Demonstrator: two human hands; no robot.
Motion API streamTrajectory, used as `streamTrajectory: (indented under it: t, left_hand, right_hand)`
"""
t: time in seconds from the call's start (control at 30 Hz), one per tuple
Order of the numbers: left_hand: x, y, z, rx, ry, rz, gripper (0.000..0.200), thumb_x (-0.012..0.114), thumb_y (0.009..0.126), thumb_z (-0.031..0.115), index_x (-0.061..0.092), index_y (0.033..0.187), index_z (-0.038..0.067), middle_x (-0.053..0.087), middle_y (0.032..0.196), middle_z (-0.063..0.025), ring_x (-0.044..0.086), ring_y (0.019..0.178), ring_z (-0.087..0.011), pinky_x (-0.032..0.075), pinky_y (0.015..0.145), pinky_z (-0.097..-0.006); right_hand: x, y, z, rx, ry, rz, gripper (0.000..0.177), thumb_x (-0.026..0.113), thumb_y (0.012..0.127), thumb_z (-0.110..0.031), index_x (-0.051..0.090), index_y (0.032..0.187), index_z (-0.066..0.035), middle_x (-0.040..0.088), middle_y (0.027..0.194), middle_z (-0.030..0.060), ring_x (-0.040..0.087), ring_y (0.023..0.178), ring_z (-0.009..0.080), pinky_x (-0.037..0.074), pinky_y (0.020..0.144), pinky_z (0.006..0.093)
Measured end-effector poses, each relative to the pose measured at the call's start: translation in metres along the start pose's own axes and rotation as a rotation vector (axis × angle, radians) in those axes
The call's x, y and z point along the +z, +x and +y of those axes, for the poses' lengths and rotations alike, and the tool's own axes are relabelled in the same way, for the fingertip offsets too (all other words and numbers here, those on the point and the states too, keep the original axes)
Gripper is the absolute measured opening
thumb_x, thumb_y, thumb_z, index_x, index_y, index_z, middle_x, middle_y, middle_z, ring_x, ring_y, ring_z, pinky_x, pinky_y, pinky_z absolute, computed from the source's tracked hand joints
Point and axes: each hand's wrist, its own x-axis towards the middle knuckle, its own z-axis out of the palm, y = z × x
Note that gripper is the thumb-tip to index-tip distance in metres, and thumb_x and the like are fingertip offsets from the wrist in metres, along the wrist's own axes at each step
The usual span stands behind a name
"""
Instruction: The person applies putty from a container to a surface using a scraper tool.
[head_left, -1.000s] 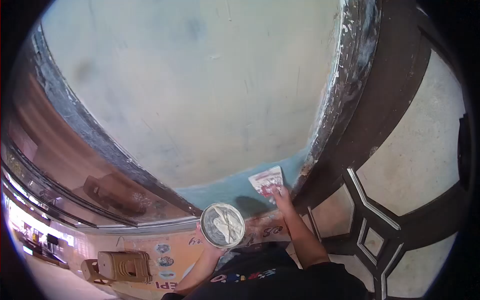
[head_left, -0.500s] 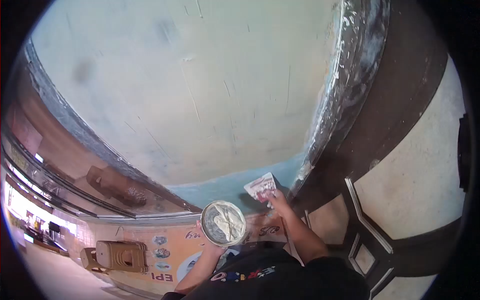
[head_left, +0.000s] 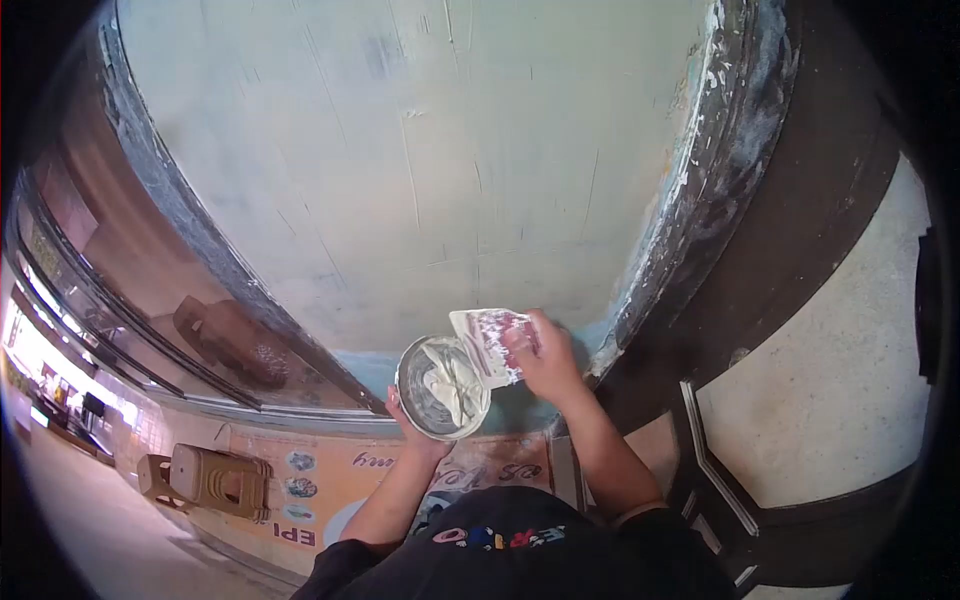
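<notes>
My left hand (head_left: 418, 430) is wrapped round the underside and left side of a round bowl (head_left: 413, 400), which is tilted toward me. White putty (head_left: 452, 385) lies inside it in thick folds. A flat putty scraper (head_left: 478, 327), pale along one edge and smeared white over its reddish part, is gripped in my right hand (head_left: 550, 362). Its lower edge overlaps the bowl's right rim in this view. Beyond both hands stands a pale green coated wall (head_left: 440, 220) with thin scratch-like lines and a bluer strip low down.
A dark frame with chipped white patches (head_left: 690, 170) borders the wall on the right. Glossy brown panelling (head_left: 200, 270) runs along the left. Stacked brown plastic stools (head_left: 215, 477) stand lower left, near an orange printed banner (head_left: 350, 490).
My right hand has brought the scraper from the low part of the wall leftward to the bowl's rim. The bowl sits higher in view, and the camera has shifted.
</notes>
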Motion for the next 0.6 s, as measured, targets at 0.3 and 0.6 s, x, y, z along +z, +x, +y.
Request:
streamTrajectory:
  t: [0.3, 0.6]
  left_hand:
    - [0.014, 0.009, -0.010, 0.069, 0.021, -0.015, 0.081, 0.037, 0.081, 0.074, 0.042, 0.138, 0.017, 0.045, 0.139, -0.0065, 0.046, 0.124, -0.0296, 0.041, 0.100, -0.0469]
    - [0.021, 0.015, -0.012, 0.339, 0.144, -0.072, 0.089, 0.040, 0.077, 0.074, 0.034, 0.143, 0.015, 0.039, 0.144, -0.0084, 0.041, 0.130, -0.0309, 0.038, 0.105, -0.0476]
  right_hand:
    - [-0.009, 0.015, 0.001, 0.013, -0.237, -0.124, 0.022, 0.058, 0.088, -0.021, 0.052, 0.096, -0.001, 0.061, 0.078, 0.0224, 0.060, 0.072, 0.0410, 0.046, 0.064, 0.0435]
    - [-0.007, 0.021, 0.015, 0.014, -0.110, -0.046, 0.016, 0.054, 0.092, -0.016, 0.054, 0.096, -0.001, 0.062, 0.081, 0.0142, 0.061, 0.075, 0.0205, 0.046, 0.069, 0.0329]
